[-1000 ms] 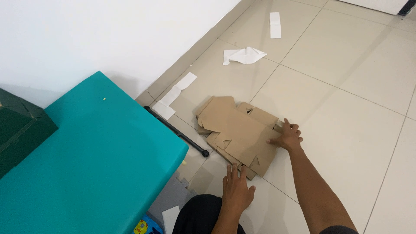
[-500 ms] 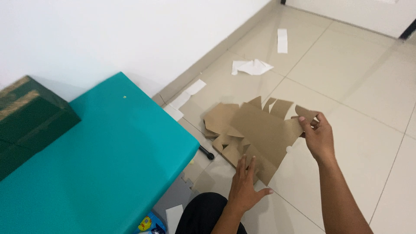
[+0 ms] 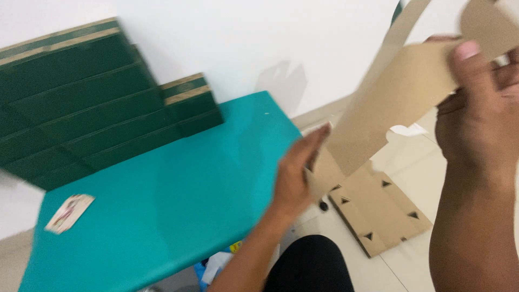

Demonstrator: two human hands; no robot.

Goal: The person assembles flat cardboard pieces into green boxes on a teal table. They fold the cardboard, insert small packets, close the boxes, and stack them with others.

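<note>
Right hand raised high at the right edge, thumb over the front and fingers behind, clamped on the upper part of a flat brown cardboard blank; blank held up in the air, tilted, one narrow strip running up toward the top edge, lower end hanging down toward the left hand. Left hand lower and nearer the middle, fingers straight and close together, tips at the lower edge of the blank; blurred, so apparently touching it, grip not to be told. More cardboard lying flat on the pale tiled floor below the held blank, with small dark triangular cut-outs along its folds. Teal table to the left, its near corner just beside the left hand; stack of dark green boxes with tan edges standing on its far side against the white wall, stepped down toward the right; small printed card lying flat near the table's left edge, well apart from both hands. Dark knee at the bottom between the forearms; scraps of white and blue under the table edge, too blurred to name.
</note>
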